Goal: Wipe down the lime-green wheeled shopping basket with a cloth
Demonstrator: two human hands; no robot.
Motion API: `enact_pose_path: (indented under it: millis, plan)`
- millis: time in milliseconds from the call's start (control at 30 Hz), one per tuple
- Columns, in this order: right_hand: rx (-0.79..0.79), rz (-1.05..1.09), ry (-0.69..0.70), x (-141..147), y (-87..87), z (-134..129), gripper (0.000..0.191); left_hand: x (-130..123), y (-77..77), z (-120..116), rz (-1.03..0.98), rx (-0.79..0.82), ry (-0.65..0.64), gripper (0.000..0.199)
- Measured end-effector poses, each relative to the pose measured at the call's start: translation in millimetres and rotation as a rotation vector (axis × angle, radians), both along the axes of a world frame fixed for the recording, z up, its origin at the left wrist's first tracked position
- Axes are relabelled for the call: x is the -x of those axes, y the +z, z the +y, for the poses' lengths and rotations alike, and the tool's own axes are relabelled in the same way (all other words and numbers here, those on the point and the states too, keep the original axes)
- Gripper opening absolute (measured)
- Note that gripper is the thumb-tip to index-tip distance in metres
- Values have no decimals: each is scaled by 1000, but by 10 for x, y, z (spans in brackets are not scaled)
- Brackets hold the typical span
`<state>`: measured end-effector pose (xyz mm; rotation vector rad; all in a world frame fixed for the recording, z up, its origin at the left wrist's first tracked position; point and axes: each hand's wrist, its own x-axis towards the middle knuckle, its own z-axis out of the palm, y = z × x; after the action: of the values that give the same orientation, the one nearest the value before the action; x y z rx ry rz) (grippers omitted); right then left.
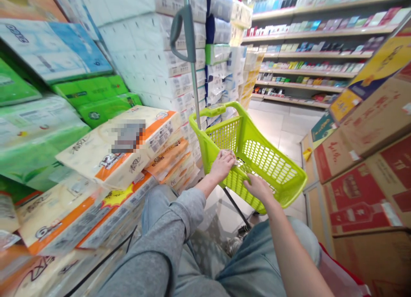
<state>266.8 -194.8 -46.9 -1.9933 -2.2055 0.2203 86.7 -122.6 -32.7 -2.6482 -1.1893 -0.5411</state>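
A lime-green shopping basket [272, 160] with slotted walls and a tall grey pull handle [189, 34] stands in front of my knees, on the floor. My left hand [222, 165] is closed at the near rim, over what looks like a crumpled pale cloth [236, 161], mostly hidden under the fingers. To its right, my right hand [258, 188] grips the same rim, with the thumb on the inner side and the fingers partly hidden behind the wall. The part of the basket's inside that I can see shows only bare slotted plastic.
Packs of tissue paper [144, 138] are piled on the left, one bearing a blurred dark object [128, 136]. White stacked packs [138, 57] rise behind. Cardboard cartons [359, 203] line the right. Stocked shelves [308, 55] stand across the tiled floor [276, 121].
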Motion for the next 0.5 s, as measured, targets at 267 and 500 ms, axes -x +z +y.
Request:
enact_pose_path:
  millis: [267, 500]
  plan:
    - [-3, -3, 5, -193, 0, -52, 25, 159, 104, 87, 51, -9, -191, 26]
    - [18, 18, 42, -187, -5, -2, 28, 579, 342, 300, 65, -61, -25, 27]
